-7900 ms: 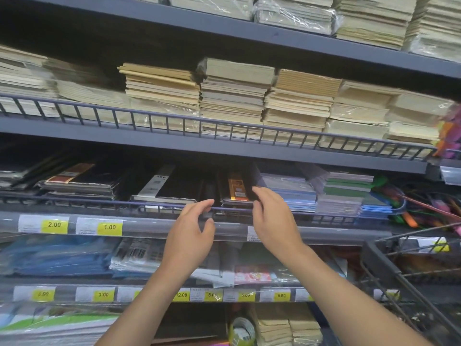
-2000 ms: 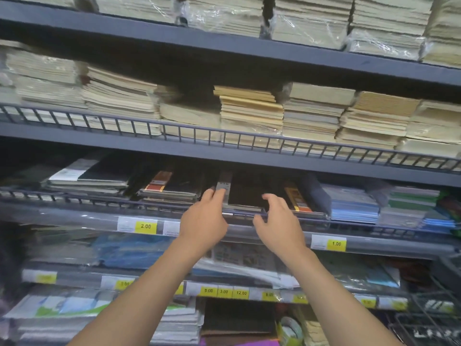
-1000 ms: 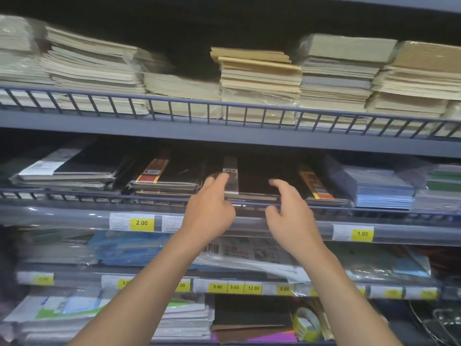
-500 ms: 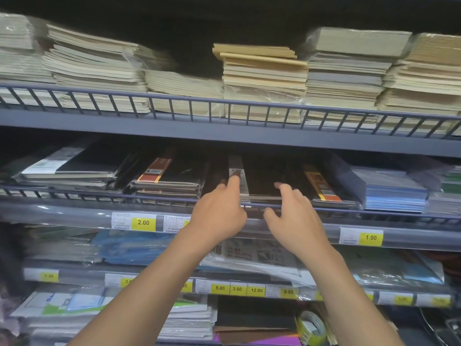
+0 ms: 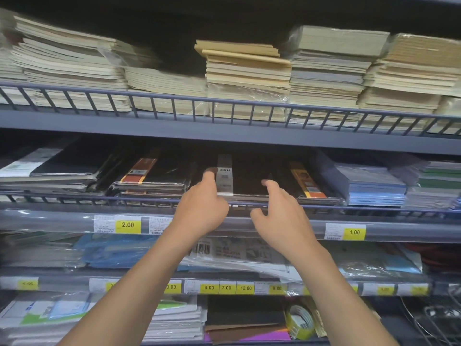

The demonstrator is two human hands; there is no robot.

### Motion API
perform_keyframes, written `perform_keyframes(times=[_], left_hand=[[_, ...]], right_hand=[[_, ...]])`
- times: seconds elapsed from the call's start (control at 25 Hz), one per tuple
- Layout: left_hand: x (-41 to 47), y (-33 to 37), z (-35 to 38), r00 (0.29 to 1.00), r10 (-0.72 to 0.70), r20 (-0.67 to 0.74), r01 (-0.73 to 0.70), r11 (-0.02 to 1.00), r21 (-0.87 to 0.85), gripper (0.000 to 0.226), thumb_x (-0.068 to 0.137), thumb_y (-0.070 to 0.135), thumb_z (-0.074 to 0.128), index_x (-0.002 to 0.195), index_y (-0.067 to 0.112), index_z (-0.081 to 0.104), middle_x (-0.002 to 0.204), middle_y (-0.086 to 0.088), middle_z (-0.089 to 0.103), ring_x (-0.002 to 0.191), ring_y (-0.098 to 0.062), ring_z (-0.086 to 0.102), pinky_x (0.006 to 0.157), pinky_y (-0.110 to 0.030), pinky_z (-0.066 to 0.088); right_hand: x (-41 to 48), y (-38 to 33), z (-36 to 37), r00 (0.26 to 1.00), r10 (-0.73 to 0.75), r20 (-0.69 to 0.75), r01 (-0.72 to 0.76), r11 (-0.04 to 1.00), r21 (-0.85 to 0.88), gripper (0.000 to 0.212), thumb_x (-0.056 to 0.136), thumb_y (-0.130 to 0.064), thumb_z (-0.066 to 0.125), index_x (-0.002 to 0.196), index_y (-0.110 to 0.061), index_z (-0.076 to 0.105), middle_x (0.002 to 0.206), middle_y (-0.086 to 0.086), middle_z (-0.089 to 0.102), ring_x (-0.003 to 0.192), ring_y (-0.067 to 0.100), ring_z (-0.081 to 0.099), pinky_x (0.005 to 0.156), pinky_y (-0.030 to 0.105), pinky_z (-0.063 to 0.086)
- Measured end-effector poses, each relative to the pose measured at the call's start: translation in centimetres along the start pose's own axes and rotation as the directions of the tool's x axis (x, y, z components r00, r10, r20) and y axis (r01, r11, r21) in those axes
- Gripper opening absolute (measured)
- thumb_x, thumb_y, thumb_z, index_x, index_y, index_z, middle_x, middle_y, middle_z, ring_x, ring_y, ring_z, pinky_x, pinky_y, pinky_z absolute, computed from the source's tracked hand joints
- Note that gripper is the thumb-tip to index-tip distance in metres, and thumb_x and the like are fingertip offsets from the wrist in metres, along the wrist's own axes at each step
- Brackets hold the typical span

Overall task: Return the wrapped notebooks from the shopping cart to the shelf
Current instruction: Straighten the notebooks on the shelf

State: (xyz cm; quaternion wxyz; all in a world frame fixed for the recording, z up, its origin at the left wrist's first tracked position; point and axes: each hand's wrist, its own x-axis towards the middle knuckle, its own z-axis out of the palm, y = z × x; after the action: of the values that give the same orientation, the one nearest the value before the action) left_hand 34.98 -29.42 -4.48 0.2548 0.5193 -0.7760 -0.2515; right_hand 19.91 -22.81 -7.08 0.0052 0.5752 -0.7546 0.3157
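Left hand (image 5: 202,208) lays its forefinger on the wrapped notebook (image 5: 249,176), other fingers curled. Its thumb is hidden, so the grasp cannot be determined. Right hand (image 5: 282,216) rests loosely bent fingertips on the cover, thumb spread clear. Notebook: flat, dark, glossy film, grey paper band. It lies on the middle shelf (image 5: 411,226) behind the wire rail (image 5: 74,196), at 12 o'clock from both hands. Far end lost in shadow.

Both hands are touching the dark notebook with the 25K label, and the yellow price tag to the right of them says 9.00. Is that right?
Not quite. The left hand and right hand do touch the dark notebook with the 25K label, but the yellow price tag to their right says 1.00, not 9.00. The head view shows it.
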Motion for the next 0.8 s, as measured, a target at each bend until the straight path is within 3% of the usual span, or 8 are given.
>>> perform_keyframes(times=[0.08, 0.24, 0.4, 0.52, 0.68, 0.8], left_hand=[[0.1, -0.2, -0.4, 1.000, -0.001, -0.005, 0.001, 1.000, -0.021, 0.063, 0.094, 0.007, 0.044, 0.152, 0.026, 0.028, 0.116, -0.011, 0.066, 0.099, -0.036, 0.066, 0.071, -0.041, 0.053], [0.2, -0.6, -0.9, 1.000, 0.012, 0.003, -0.012, 0.999, -0.041, 0.070, 0.092, 0.005, 0.042, 0.155, 0.031, 0.024, 0.126, -0.006, 0.067, 0.089, -0.026, 0.067, 0.081, -0.052, 0.059], [0.2, -0.6, -0.8, 1.000, 0.020, 0.006, -0.020, 0.998, -0.058, 0.073, 0.093, 0.003, 0.043, 0.157, 0.031, 0.020, 0.126, -0.012, 0.066, 0.080, -0.024, 0.064, 0.058, -0.039, 0.051], [0.2, -0.6, -0.6, 1.000, 0.014, 0.015, -0.013, 0.999, -0.049, 0.074, 0.092, 0.003, 0.043, 0.157, 0.032, 0.020, 0.131, -0.011, 0.065, 0.081, -0.028, 0.064, 0.060, -0.039, 0.050], [0.3, -0.6, -0.7, 1.000, 0.003, -0.002, -0.003, 0.996, -0.093, 0.072, 0.090, 0.004, 0.042, 0.154, 0.034, 0.026, 0.135, -0.003, 0.064, 0.089, -0.030, 0.069, 0.077, -0.048, 0.061], [-0.1, -0.8, -0.5, 1.000, 0.006, -0.020, -0.007, 0.996, -0.085, 0.066, 0.090, 0.009, 0.044, 0.150, 0.035, 0.032, 0.130, -0.002, 0.066, 0.090, -0.031, 0.069, 0.081, -0.053, 0.060]], right_hand=[[-0.3, 0.3, -0.5, 1.000, 0.001, -0.003, -0.001, 1.000, 0.003, 0.063, 0.094, -0.029, 0.056, 0.152, -0.027, 0.029, 0.143, -0.001, 0.051, 0.122, 0.020, 0.054, 0.087, 0.034, 0.047], [-0.3, 1.0, -1.4, 0.999, 0.046, 0.005, -0.047, 0.999, 0.013, 0.062, 0.094, -0.028, 0.054, 0.151, -0.028, 0.029, 0.121, -0.002, 0.062, 0.088, 0.008, 0.059, 0.069, 0.029, 0.044], [-1.1, 0.5, -1.6, 0.999, 0.030, 0.028, -0.032, 0.998, 0.062, 0.062, 0.094, -0.026, 0.055, 0.150, -0.032, 0.029, 0.099, -0.012, 0.058, 0.072, 0.008, 0.063, 0.066, 0.029, 0.053], [-1.2, 0.6, -1.5, 1.000, 0.022, 0.001, -0.022, 0.997, 0.074, 0.064, 0.094, -0.024, 0.055, 0.151, -0.032, 0.028, 0.106, -0.009, 0.057, 0.079, 0.008, 0.065, 0.075, 0.035, 0.057], [-0.7, 0.8, -1.4, 1.000, 0.012, 0.010, -0.012, 1.000, 0.022, 0.062, 0.094, -0.024, 0.054, 0.151, -0.030, 0.030, 0.118, -0.001, 0.065, 0.098, 0.016, 0.062, 0.077, 0.031, 0.046], [-0.6, 1.0, -1.9, 1.000, 0.025, 0.010, -0.025, 0.999, 0.019, 0.061, 0.094, -0.022, 0.053, 0.151, -0.028, 0.032, 0.119, -0.002, 0.065, 0.085, 0.012, 0.061, 0.071, 0.031, 0.045]])
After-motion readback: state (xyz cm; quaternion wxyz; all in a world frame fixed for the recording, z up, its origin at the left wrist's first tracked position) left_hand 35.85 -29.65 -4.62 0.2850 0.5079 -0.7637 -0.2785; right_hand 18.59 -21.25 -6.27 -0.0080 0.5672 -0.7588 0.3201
